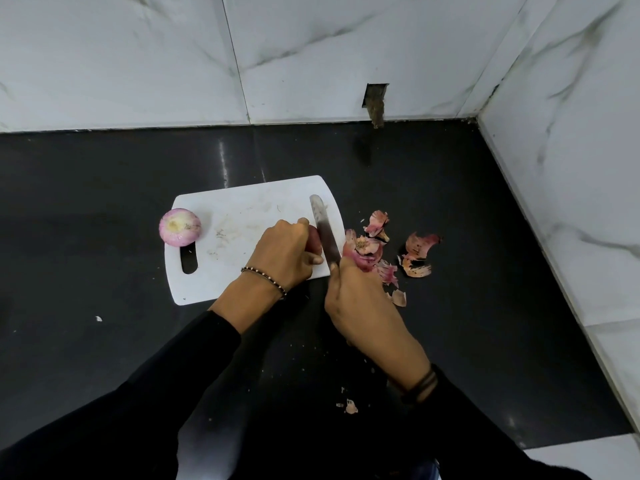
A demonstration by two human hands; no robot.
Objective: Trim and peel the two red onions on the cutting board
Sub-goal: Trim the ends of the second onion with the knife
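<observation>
Head view: left hand [284,252] clamps red onion [314,241]; right hand [360,306] grips knife [323,230]; blade slip could cut left hand.

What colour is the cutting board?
The cutting board is white with a few faint grey smudges; the head view shows it best.

The one head-worn wide-angle camera looks steeply down and forward over the black countertop [104,209], close enough that both sleeves [156,393] enter from 6 o'clock. The white cutting board [242,216] sits just left of centre. The marble back wall [311,46] fills 12 o'clock, and the side wall [571,150] fills 3 o'clock.
</observation>
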